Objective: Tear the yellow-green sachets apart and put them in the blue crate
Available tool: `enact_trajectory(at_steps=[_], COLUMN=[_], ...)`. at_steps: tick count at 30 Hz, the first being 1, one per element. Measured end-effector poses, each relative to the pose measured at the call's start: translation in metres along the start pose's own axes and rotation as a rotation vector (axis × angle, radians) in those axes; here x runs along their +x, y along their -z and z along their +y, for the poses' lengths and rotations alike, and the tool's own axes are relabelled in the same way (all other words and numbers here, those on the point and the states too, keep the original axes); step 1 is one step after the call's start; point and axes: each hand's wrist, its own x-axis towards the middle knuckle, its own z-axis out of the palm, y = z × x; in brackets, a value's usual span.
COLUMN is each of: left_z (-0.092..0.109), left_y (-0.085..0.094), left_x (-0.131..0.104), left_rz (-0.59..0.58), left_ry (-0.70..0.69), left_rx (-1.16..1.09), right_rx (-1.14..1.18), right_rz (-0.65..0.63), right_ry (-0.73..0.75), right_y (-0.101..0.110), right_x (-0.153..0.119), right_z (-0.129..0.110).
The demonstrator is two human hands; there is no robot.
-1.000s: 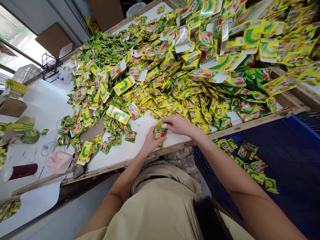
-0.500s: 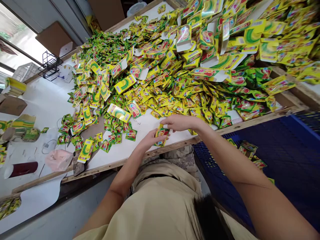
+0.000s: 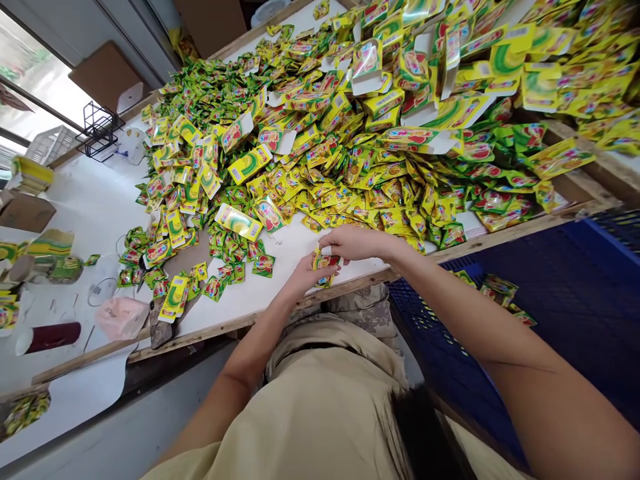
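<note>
Near the front edge of the table, both hands are closed on one small printed carton (image 3: 324, 263) in yellow, green and red. My left hand (image 3: 303, 276) grips its lower left part, with the thumb across its face. At the upper end, the fingers of my right hand (image 3: 350, 243) bend over the carton, hiding that end. Just beyond the hands lies a heap of yellow sachets (image 3: 350, 200). To the left, small green sachets (image 3: 233, 257) are scattered beside a yellow carton (image 3: 239, 222) lying flat.
More cartons (image 3: 367, 67) with white flaps are piled at the back. A wooden rim (image 3: 235, 325) borders the table, and a phone (image 3: 161, 325) lies by it. Below on the right stands a blue crate (image 3: 560, 287) with several packets inside. A dark red cylinder (image 3: 53, 337) lies far left.
The view has shifted slightly. Both hands stay on the carton in nearly the same place, with the right fingers now curled further down over its upper end.
</note>
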Motion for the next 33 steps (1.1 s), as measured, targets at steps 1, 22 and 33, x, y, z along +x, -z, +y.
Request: enact_trajectory(at_steps=[1, 22, 33], left_z=[-0.001, -0.010, -0.013], left_y=[0.000, -0.007, 0.002], left_x=[0.001, 0.004, 0.003], left_rz=[0.009, 0.348, 0.226], left_ry=[-0.011, -0.157, -0.175], left_rx=[0.001, 0.098, 0.148], right_rx=[0.018, 0.208, 0.886], right_rz=[-0.031, 0.296, 0.354], right_ry=[-0.001, 0.201, -0.065], right_y=[0.000, -0.002, -0.036], right_x=[0.000, -0.005, -0.001], right_z=[0.001, 0.017, 0.038])
